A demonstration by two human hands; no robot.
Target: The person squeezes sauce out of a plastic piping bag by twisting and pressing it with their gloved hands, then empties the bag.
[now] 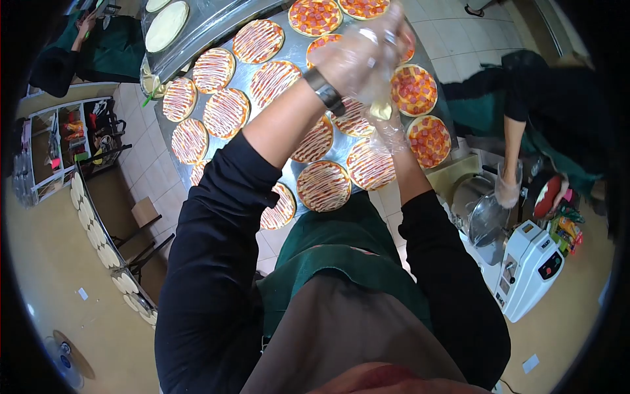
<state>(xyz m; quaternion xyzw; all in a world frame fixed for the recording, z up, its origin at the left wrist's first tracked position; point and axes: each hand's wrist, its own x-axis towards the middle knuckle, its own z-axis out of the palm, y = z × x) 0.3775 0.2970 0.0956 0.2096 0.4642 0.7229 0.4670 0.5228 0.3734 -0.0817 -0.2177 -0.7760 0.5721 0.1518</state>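
Note:
Many round pizzas lie on a metal table. Several, like this one, have red sauce with pale zigzag stripes; those at the right, such as this pizza, carry diced pink meat and orange shreds. Both my hands wear clear plastic gloves over the table's right part. My left hand, a dark band at its wrist, is raised and smeared by motion. Below it, my right hand has its fingers closed around a small pale yellow lump, possibly wrapped in clear plastic. What my left hand holds cannot be made out.
Plain dough rounds lie on a tray at the upper left. At the right a co-worker's gloved hand is by a metal bowl, near a white machine. Another person stands at the far left. Shelves stand at the left.

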